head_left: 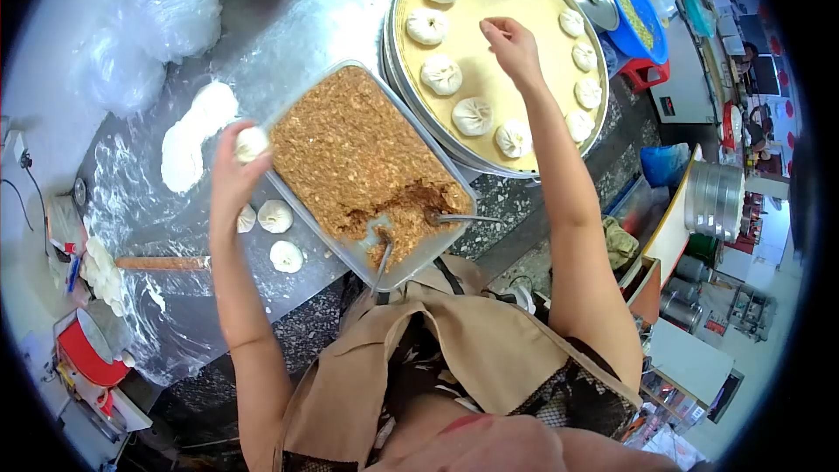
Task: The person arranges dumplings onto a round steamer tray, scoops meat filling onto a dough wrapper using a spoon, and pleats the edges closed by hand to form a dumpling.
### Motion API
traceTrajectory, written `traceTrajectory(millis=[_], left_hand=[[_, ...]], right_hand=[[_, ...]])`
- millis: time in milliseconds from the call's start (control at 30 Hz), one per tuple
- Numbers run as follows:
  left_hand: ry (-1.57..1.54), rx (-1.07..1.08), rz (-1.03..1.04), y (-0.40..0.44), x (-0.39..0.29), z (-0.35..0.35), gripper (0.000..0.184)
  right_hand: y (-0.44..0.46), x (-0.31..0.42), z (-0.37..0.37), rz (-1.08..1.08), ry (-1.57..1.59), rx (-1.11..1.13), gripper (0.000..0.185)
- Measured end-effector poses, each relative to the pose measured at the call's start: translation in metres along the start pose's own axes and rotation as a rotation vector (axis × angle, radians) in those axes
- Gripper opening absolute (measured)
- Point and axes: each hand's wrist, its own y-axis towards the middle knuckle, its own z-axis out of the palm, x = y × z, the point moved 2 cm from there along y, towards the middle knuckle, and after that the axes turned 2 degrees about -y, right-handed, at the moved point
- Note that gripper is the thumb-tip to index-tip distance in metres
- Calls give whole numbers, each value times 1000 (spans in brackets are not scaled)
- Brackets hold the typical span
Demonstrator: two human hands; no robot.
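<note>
My left hand (234,170) holds a small white bun (252,144) beside the left edge of the filling tub. My right hand (511,51) hovers over the round steamer (489,44), its fingers drawn together with nothing visible in them. Pleated buns (473,115) sit in a curve along the steamer's left and lower side, and several smaller ones (585,56) line its right side. Brown minced filling (358,144) heaps in the clear plastic tub (371,275), scooped out at the near end. Two metal utensils stick in it, one a spoon handle (472,218) pointing right.
Near my left forearm lie a few dough pieces (286,256) and a wooden rolling pin (163,262). Floury dough (199,135) rests on the metal table (288,9). Plastic bags (162,9) crowd the far left. Beyond the steamer stands a blue basin (622,33).
</note>
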Motion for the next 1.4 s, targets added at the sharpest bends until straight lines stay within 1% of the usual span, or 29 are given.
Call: traceTrajectory(millis=[33, 67, 100, 133, 167, 233, 267, 333, 367, 433, 467, 500, 533, 567, 600, 667, 733, 833, 867, 900, 933, 967, 1033, 1100, 1133, 1200, 1267, 1333, 1400], left_hand=[[-57, 50, 14, 10, -29, 23, 59], [23, 74, 103, 16, -76, 43, 59], [196, 146, 92, -15, -132, 43, 59], [216, 169, 264, -2, -159, 75, 60], [244, 191, 429, 12, -184, 103, 60], [310, 299, 427, 40, -223, 158, 64], [316, 290, 418, 53, -236, 177, 64], [316, 183, 519, 75, -260, 205, 69], [323, 180, 503, 84, -268, 207, 69], [216, -14, 201, 100, -275, 190, 69], [222, -24, 190, 106, -267, 186, 69], [159, -78, 121, 109, -252, 180, 69], [94, -133, 52, 110, -238, 176, 69], [97, -151, 40, 107, -229, 174, 69], [112, -107, 11, 102, -220, 173, 66], [138, -66, -29, 93, -206, 171, 64], [156, -62, -162, 88, -193, 170, 63], [128, -82, -231, 88, -177, 171, 64], [125, -84, -257, 88, -170, 174, 64], [235, -130, -139, 92, -167, 179, 66], [345, -173, -17, 96, -165, 185, 68], [339, -176, -35, 100, -163, 194, 68], [384, -192, 79, 112, -166, 212, 75], [416, -166, 96, 126, -158, 228, 78], [449, -139, 127, 132, -154, 232, 82], [443, -140, 139, 140, -146, 235, 83], [439, -138, 153, 144, -141, 236, 85], [535, -105, 131, 146, -139, 235, 88], [529, -84, 111, 147, -135, 235, 86]], right_hand=[[-9, 7, 2, -34, 196, -14, 45], [-24, 23, 8, 53, 410, 56, 51], [-70, 20, 35, 228, 713, 293, 62], [-80, 31, 36, 294, 871, 510, 69], [-89, 36, 38, 389, 1089, 615, 74], [-80, 22, 29, 354, 1510, 916, 74], [-69, 27, 19, 359, 1511, 930, 74], [-41, 39, -8, 348, 1211, 528, 70], [-14, 26, -19, 331, 1337, 641, 63], [44, 2, -33, 332, 1143, 525, 52], [76, -7, -35, 307, 960, 445, 46], [107, -14, -35, 275, 774, 370, 40], [136, -20, -32, 273, 769, 393, 40], [164, -25, -26, 260, 600, 414, 37], [185, -29, -22, 245, 434, 430, 35], [213, -30, -12, 242, 379, 445, 35], [226, -32, -6, 244, 316, 458, 36], [237, -35, -3, 23, -14, 334, 44], [245, -43, 1, -81, -239, 219, 51], [240, -48, 4, -74, -247, 244, 51], [227, -40, -3, -428, -402, -58, 46], [210, -32, -10, -787, -540, -373, 41], [162, -12, -11, -847, -353, -120, 29], [123, -9, 0, -942, -158, 287, 20], [112, -6, 6, -946, -161, 299, 20], [97, -4, 17, -990, -267, 414, 22], [96, -4, 26, -1029, -297, 438, 24], [97, -3, 32, -1066, -322, 456, 26], [98, 0, 35, -1125, -384, 423, 28]])
